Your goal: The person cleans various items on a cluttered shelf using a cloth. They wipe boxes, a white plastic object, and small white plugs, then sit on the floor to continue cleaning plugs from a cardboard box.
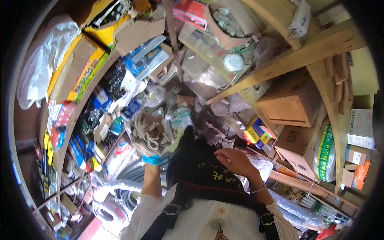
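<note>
My left hand (pixel 150 135) is in a dirty knitted work glove with a blue cuff, held out over the cluttered floor in front of a clear plastic bag. Its fingers are hard to make out, so I cannot tell whether it holds something. My bare right hand (pixel 232 160), a bracelet on its wrist, hovers with curled fingers over my black apron (pixel 201 171); nothing shows in it. A blue packet (pixel 132 108) lies beyond the gloved hand. A green plastic bag (pixel 180 117) lies between the glove and the dark floor.
Packed shelves curve along the left, with a yellow carton (pixel 78 69) and a white plastic bag (pixel 49 60). Wooden beams (pixel 285 63) cross at the right, near a wooden box (pixel 285 111) and a coil of hose in green wrapping (pixel 325 156). Coiled hoses (pixel 108 210) lie at lower left.
</note>
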Tool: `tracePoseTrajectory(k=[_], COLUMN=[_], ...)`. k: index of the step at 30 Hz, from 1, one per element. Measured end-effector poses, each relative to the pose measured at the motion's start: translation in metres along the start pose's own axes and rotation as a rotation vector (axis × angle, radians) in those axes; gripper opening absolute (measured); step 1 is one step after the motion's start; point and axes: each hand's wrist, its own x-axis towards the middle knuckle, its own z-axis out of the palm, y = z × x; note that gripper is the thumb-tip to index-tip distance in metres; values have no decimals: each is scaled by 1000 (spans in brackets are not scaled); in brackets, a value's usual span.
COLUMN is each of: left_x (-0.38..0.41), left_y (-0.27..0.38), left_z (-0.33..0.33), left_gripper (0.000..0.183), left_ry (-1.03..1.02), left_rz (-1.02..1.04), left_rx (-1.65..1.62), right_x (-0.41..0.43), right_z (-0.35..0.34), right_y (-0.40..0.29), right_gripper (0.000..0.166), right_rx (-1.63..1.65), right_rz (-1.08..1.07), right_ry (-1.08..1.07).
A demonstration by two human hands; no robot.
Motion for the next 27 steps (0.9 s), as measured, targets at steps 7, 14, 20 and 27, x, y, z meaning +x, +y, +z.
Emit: tracePoseTrajectory(k=[7,14,20,27], left_x=[-43,-58,-37,16], left_y=[-2,-5,8,12], left_z=[-44,-2,35,46], left_gripper=[62,63,59,54], left_ry=[-26,-58,-50,-75], left_rz=[-101,-16,189,213], left_rx=[-620,145,785,698], right_x=[-36,-50,-21,55], right_z=[13,16,-7,-51], right_y=[43,57,43,8], right_gripper=[23,28,28,26], right_rx=[21,55,107,541], right_rz=[87,60,-35,-88], right_ry=[-35,-87,-73,46])
